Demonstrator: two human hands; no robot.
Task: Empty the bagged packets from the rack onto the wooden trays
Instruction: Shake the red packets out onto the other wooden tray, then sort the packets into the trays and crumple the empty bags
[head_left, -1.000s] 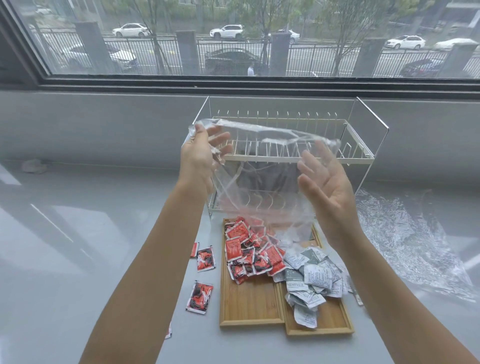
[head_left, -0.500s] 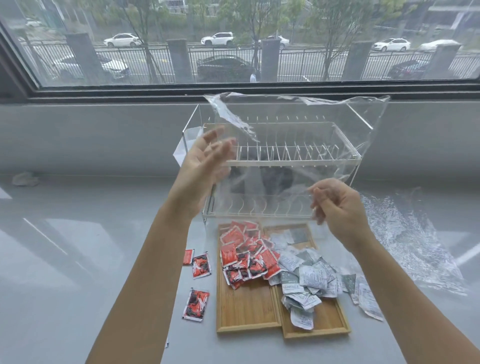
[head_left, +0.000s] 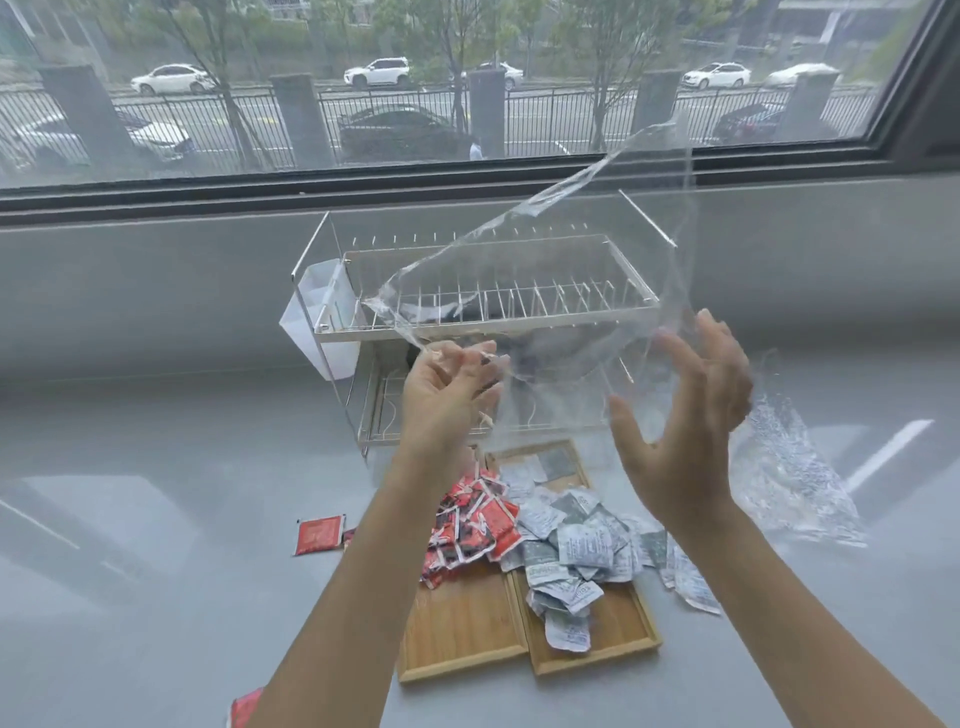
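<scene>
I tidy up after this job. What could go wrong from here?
Some red packets and white packets already lie off the wooden trays; more handling may scatter them. The empty clear bag, pinched only by the left hand, could drift away or drop over the piles.

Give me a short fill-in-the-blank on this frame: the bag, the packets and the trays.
1. The clear plastic bag held up between the left hand and right hand is ____ of packets.
2. The red packets are piled mostly on the ____ wooden tray.
3. The packets heaped on the right wooden tray are coloured ____.
4. Behind the trays stands a two-tier wire ____.

Missing words: empty; left; white and grey; rack
</scene>
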